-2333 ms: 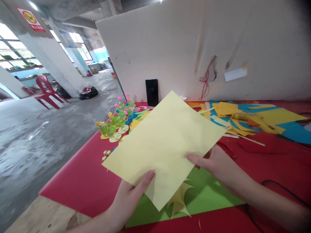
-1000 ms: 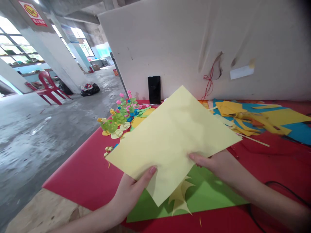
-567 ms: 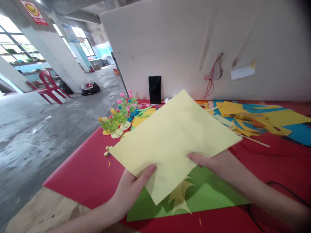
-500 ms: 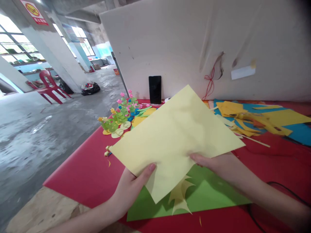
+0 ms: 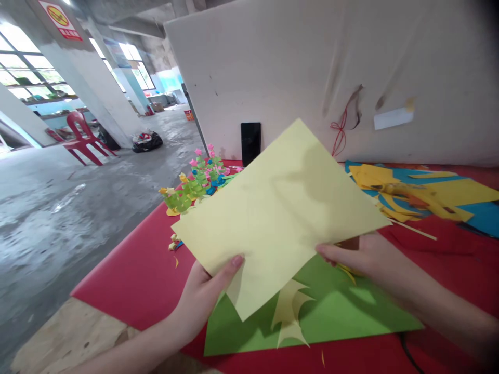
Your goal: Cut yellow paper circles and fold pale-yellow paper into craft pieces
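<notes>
A pale yellow sheet of paper (image 5: pixel 268 218) is held up, tilted, above the table. My left hand (image 5: pixel 206 291) grips its lower left edge, thumb on top and fingers hidden behind. At the lower right edge, my right hand (image 5: pixel 346 254) pinches the sheet between thumb and fingers. Beneath lies a green sheet (image 5: pixel 351 311), partly covered by the yellow one. On the green sheet rests a pale yellow paper cutout (image 5: pixel 290 317) with pointed, curved edges. Some yellow scraps show just under my right hand.
Small paper flower pieces (image 5: pixel 198 176) stand at the table's back left. A black phone (image 5: pixel 250 143) leans against the white board (image 5: pixel 280 67). At the right lie a yellow glue gun (image 5: pixel 424 197), yellow paper strips and blue sheets (image 5: pixel 483 213). A red cloth (image 5: pixel 128 280) covers the table.
The yellow sheet has risen slightly and shifted a little left. My right hand has moved slightly right along its lower edge, uncovering more of the green sheet.
</notes>
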